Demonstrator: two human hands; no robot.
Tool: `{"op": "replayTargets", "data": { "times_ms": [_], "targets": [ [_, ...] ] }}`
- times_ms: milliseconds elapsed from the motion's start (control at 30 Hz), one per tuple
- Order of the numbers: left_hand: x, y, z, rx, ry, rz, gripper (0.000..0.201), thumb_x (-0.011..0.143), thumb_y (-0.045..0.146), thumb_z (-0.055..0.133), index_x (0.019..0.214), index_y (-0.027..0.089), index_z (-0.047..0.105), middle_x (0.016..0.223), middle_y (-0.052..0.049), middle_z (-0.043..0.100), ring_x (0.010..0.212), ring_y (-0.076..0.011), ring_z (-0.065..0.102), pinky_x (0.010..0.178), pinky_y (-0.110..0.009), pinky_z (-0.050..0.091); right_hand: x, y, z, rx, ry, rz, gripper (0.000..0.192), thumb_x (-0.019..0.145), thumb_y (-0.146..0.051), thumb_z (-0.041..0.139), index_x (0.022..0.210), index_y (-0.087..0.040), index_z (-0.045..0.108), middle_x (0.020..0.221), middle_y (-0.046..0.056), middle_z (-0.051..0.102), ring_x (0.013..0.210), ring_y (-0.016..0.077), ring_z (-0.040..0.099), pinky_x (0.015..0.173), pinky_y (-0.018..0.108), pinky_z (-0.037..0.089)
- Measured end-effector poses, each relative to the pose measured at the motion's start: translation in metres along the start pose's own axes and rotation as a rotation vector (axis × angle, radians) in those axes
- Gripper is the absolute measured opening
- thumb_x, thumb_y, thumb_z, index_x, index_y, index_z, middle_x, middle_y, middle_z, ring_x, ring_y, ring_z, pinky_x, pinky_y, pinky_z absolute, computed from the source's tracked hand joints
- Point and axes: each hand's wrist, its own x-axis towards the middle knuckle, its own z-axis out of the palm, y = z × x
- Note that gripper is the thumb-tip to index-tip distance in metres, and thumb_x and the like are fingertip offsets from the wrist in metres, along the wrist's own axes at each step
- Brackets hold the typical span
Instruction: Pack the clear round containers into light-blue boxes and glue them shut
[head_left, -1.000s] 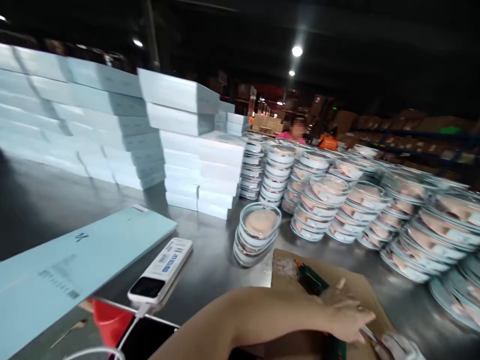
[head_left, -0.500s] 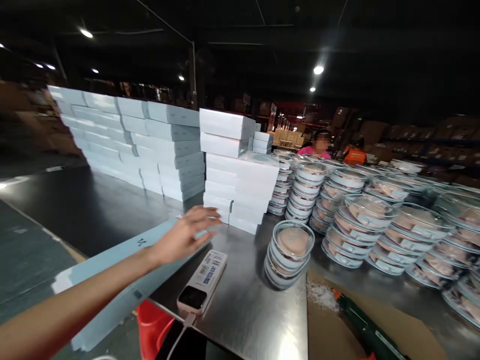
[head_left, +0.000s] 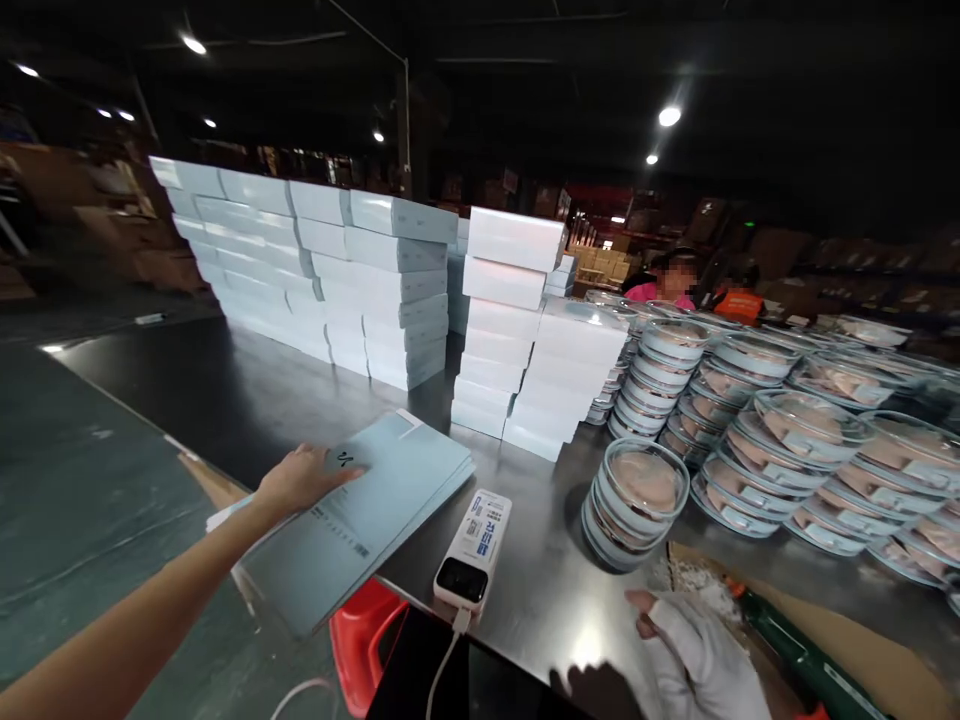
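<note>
My left hand point(head_left: 307, 478) grips the left edge of a stack of flat light-blue cartons point(head_left: 375, 510), its thumb on top near a small black logo. The remaining fingers are partly hidden at the edge. The cartons overhang the front edge of the metal table point(head_left: 540, 590). My right hand point(head_left: 694, 650), in a white glove with bare fingertips, hovers at the lower right. Its fingers are loosely bent and slightly apart, with nothing visible in them. Beyond it stands a short stack of round lidded glass containers point(head_left: 637, 500) with beige contents.
A white power bank point(head_left: 474, 550) with a cable lies near the front edge. White boxes point(head_left: 360, 290) rise along the back; more glass containers point(head_left: 795, 450) fill the right. A green tool point(head_left: 810, 650) rests on cardboard. Beneath is a red stool point(head_left: 364, 630). Two people point(head_left: 664, 285) are farther off.
My left hand has come down from above onto the flat cartons and taken hold; they now lie turned with their printed face up. My right hand has entered at lower right. The view has shifted left.
</note>
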Motion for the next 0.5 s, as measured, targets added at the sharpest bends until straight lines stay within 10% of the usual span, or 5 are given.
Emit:
{"op": "replayTargets", "data": {
  "times_ms": [333,500],
  "targets": [
    [-0.013,-0.009,-0.031,0.023,0.270,0.051,0.041,0.091,0.056,0.064,0.095,0.016,0.067,0.089,-0.007,0.072,0.086,-0.0305,0.071,0.061,-0.033,0.053,0.005,-0.028,0.052,0.009,-0.127,0.093,0.025,0.094,-0.010,0.047,0.111,-0.026,0.058,0.082,0.002,0.073,0.068,0.0176,0.071,0.063,0.029,0.060],
    [-0.030,0.035,-0.088,-0.076,0.579,0.128,0.042,0.097,0.060,0.049,0.091,0.020,0.062,0.063,-0.002,0.060,0.058,-0.0293,0.063,0.048,-0.031,0.037,0.014,-0.032,0.021,-0.223,0.093,0.152,0.020,0.095,-0.021,0.054,0.114,-0.025,0.059,0.089,0.010,0.072,0.077,0.0271,0.067,0.069,0.042,0.054]
  ]
}}
